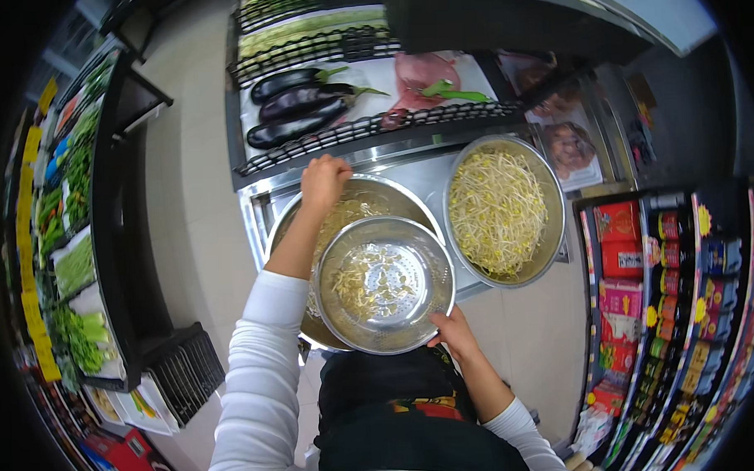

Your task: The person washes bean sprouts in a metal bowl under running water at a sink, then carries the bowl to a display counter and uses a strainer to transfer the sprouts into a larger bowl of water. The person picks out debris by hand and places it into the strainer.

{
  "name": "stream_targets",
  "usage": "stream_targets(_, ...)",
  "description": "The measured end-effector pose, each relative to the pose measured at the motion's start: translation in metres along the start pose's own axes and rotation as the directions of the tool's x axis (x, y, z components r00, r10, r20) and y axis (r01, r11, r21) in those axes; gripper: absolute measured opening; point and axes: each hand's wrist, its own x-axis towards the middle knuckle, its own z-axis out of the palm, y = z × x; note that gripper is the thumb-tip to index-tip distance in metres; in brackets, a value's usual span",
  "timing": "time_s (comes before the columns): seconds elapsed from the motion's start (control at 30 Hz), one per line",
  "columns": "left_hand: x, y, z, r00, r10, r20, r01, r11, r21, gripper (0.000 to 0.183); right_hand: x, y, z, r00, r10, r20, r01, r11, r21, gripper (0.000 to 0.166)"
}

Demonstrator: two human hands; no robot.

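My right hand (456,333) grips the lower right rim of a perforated stainless steel colander (437,258), which has a thin scatter of bean sprouts (366,286) inside. The colander overlaps a larger steel bowl (407,194) behind it, where more sprouts lie in what looks like water. Over that bowl's far left rim is my left hand (326,178), its fingers curled together; whether they hold anything cannot be told. To the right, a second steel bowl (557,229) is heaped with yellow-headed bean sprouts (497,209).
Beyond the steel counter (406,166), a low black lattice guard (373,126) fronts a display with eggplants (301,107) and a pink mesh bag (418,78). Shelves of packaged goods (622,289) stand at right, a vegetable rack (112,245) at left, above a black crate (185,373).
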Motion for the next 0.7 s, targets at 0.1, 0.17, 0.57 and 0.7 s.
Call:
stream_targets(0.1, 0.011, -0.016, 0.013, 0.999, 0.037, 0.011, -0.036, 0.997, -0.065, 0.009, 0.004, 0.000, -0.001, 1.000, 0.001, 0.016, -0.001, 1.000, 0.024, 0.053)
stream_targets(0.17, 0.014, -0.025, 0.013, 0.997, 0.063, -0.032, -0.065, 0.996, -0.061, 0.011, 0.004, -0.007, 0.002, 1.000, -0.016, 0.017, 0.015, 1.000, 0.020, 0.060)
stream_targets(0.57, -0.151, 0.097, -0.091, 0.866, 0.496, -0.064, -0.498, 0.867, -0.032, 0.017, -0.005, -0.001, 0.035, 0.994, -0.106, 0.006, 0.105, 0.993, 0.051, 0.047)
stream_targets(0.7, -0.202, 0.070, -0.094, 0.967, 0.253, -0.033, -0.254, 0.943, -0.213, 0.016, -0.020, -0.002, 0.054, 0.993, -0.119, -0.005, 0.119, 0.991, 0.058, 0.043)
